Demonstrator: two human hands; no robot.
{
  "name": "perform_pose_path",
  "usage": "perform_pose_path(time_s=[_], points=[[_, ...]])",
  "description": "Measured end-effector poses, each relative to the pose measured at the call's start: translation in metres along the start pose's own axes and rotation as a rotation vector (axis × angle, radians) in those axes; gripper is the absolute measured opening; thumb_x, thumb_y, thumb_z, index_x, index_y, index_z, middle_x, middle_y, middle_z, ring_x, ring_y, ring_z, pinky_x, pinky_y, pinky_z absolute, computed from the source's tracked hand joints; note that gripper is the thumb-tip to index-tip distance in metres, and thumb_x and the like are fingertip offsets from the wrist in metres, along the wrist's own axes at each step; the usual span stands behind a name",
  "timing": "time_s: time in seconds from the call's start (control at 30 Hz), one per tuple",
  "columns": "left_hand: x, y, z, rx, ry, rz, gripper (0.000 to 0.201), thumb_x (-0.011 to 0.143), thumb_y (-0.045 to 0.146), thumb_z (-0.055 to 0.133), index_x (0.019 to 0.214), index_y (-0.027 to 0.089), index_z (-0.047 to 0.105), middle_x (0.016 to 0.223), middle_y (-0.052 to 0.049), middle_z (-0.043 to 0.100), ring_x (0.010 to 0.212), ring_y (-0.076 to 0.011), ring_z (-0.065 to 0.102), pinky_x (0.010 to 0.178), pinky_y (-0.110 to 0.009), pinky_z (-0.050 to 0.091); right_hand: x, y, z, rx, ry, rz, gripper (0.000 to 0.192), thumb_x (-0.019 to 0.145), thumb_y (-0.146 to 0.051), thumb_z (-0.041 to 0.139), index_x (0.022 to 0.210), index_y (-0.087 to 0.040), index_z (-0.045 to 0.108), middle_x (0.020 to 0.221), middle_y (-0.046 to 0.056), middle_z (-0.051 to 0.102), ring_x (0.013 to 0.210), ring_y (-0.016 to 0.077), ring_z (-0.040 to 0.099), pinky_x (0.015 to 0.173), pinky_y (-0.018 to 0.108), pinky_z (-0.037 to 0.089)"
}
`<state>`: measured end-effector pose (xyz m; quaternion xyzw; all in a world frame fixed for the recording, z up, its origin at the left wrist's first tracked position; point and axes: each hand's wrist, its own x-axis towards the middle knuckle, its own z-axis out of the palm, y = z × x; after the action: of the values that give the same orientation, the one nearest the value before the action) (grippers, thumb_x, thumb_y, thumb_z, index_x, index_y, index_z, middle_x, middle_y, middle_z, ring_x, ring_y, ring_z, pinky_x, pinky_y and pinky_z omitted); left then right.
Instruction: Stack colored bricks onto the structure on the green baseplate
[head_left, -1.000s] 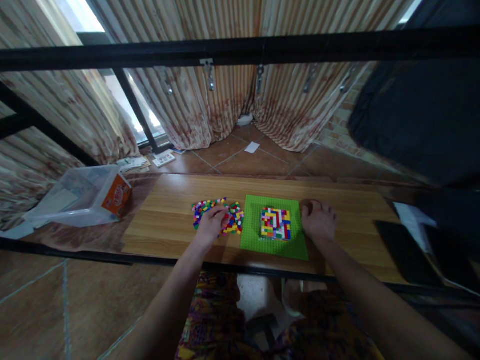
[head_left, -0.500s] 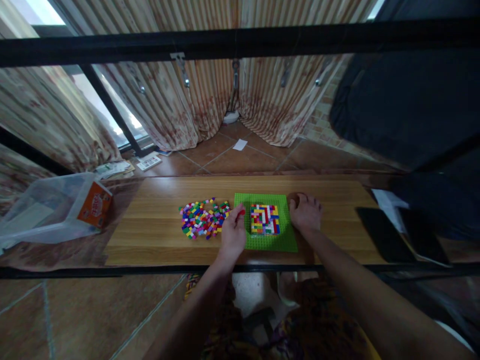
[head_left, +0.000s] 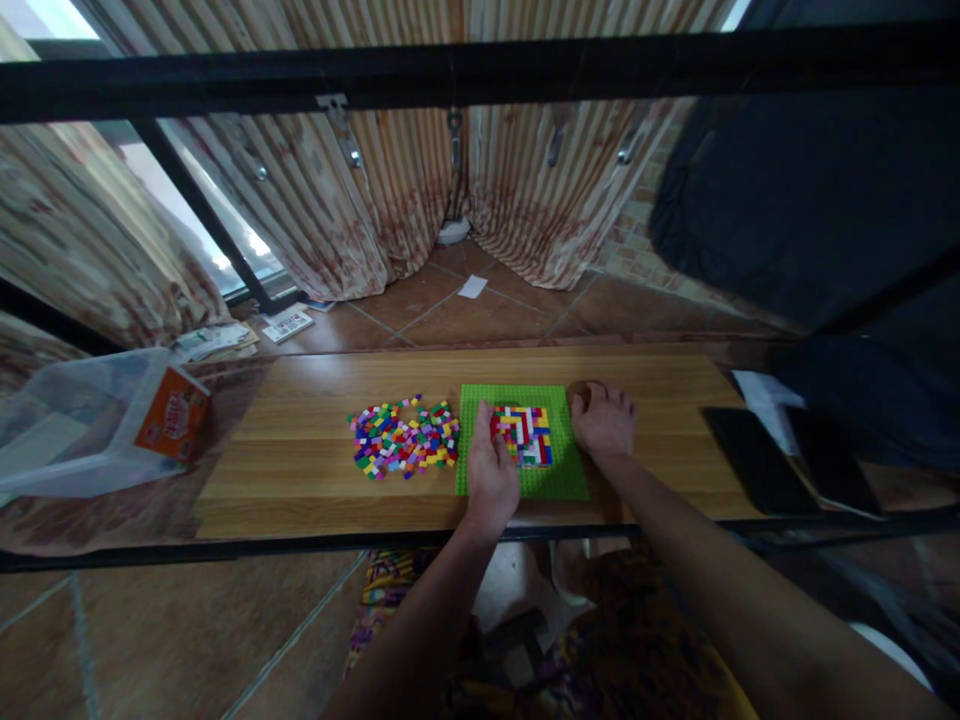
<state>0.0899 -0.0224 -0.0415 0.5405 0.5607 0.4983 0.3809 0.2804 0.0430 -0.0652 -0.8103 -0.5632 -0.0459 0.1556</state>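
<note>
A green studded baseplate point(head_left: 566, 470) lies on the wooden table and bears a square block of many-coloured toy bricks point(head_left: 536, 435). My left hand point(head_left: 493, 475) is over the left part of the plate, at the block's left side. Its thumb and fingers pinch a small red toy brick point(head_left: 494, 425), and the hand hides part of the block. Resting on the wood at the plate's right edge, my right hand point(head_left: 606, 422) holds nothing visible, its fingers loosely bent and a little apart. Left of the plate spreads a pile of loose toy bricks point(head_left: 401, 437) in mixed colours.
A clear plastic bin point(head_left: 82, 430) with an orange label stands beyond the table's left end. Two dark flat objects, one a slab point(head_left: 757, 460), lie at the right end. A black metal bar point(head_left: 480, 75) crosses above the far side of the table point(head_left: 300, 420).
My left hand has moved right, from the plate's left edge to the left side of the brick block, with the red toy brick. My right hand stays beside the plate. The view has shifted slightly.
</note>
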Motion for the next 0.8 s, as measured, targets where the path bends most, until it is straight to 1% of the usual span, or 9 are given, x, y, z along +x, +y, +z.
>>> perform_pose_path(time_s=[0.13,0.23,0.33,0.53,0.67,0.73,0.8], points=[[0.000,-0.002,0.004,0.008,0.002,-0.042,0.054,0.094,0.032,0.043,0.146,0.017,0.039,0.151,-0.012,0.044,0.142,-0.0225,0.037,0.121,-0.036,0.026,0.000,0.000,0.001,0.003,0.006,0.004,0.046,0.092,-0.037,0.037,0.125,-0.012,0.059,0.130,0.019,0.056,0.114,0.0320,0.048,0.097,0.045,0.033],[0.002,0.001,0.007,0.040,-0.021,-0.080,0.056,0.093,0.030,0.044,0.146,0.015,0.039,0.152,-0.013,0.042,0.144,-0.0235,0.033,0.121,-0.037,0.024,0.001,0.000,0.001,0.007,-0.007,0.005,0.047,0.092,-0.037,0.037,0.126,-0.012,0.058,0.129,0.019,0.057,0.115,0.0322,0.048,0.097,0.045,0.032],[0.005,0.007,0.008,0.068,-0.048,-0.116,0.059,0.091,0.027,0.044,0.148,0.013,0.036,0.153,-0.015,0.040,0.143,-0.0250,0.035,0.121,-0.039,0.024,0.001,0.000,0.000,0.014,-0.017,0.003,0.047,0.092,-0.036,0.038,0.127,-0.012,0.057,0.130,0.019,0.056,0.116,0.0325,0.047,0.097,0.046,0.033],[0.009,0.012,0.008,0.052,-0.074,-0.126,0.065,0.087,0.026,0.051,0.148,0.013,0.034,0.152,-0.016,0.040,0.144,-0.0258,0.033,0.122,-0.039,0.021,0.001,0.000,0.000,0.016,-0.018,-0.001,0.046,0.093,-0.036,0.037,0.126,-0.012,0.057,0.132,0.019,0.055,0.117,0.0321,0.047,0.098,0.046,0.032],[0.011,0.004,0.006,0.020,-0.093,-0.128,0.066,0.087,0.029,0.054,0.148,0.014,0.035,0.152,-0.015,0.041,0.144,-0.0259,0.033,0.122,-0.039,0.022,0.000,0.000,0.000,0.015,0.001,-0.003,0.046,0.092,-0.036,0.037,0.126,-0.012,0.058,0.131,0.018,0.056,0.116,0.0322,0.047,0.097,0.045,0.032],[0.013,-0.003,0.002,-0.052,-0.105,-0.148,0.066,0.088,0.032,0.054,0.148,0.016,0.034,0.152,-0.014,0.041,0.142,-0.0244,0.036,0.120,-0.038,0.026,-0.001,0.000,0.000,0.011,0.008,-0.001,0.046,0.092,-0.036,0.037,0.125,-0.012,0.058,0.131,0.018,0.056,0.116,0.0322,0.047,0.097,0.045,0.033],[0.015,-0.009,-0.004,-0.163,-0.105,-0.196,0.063,0.090,0.033,0.052,0.149,0.019,0.034,0.151,-0.012,0.043,0.139,-0.0220,0.042,0.117,-0.036,0.031,-0.001,0.000,0.000,0.006,0.008,-0.001,0.046,0.093,-0.037,0.037,0.125,-0.012,0.058,0.130,0.018,0.056,0.115,0.0322,0.047,0.096,0.045,0.033]])
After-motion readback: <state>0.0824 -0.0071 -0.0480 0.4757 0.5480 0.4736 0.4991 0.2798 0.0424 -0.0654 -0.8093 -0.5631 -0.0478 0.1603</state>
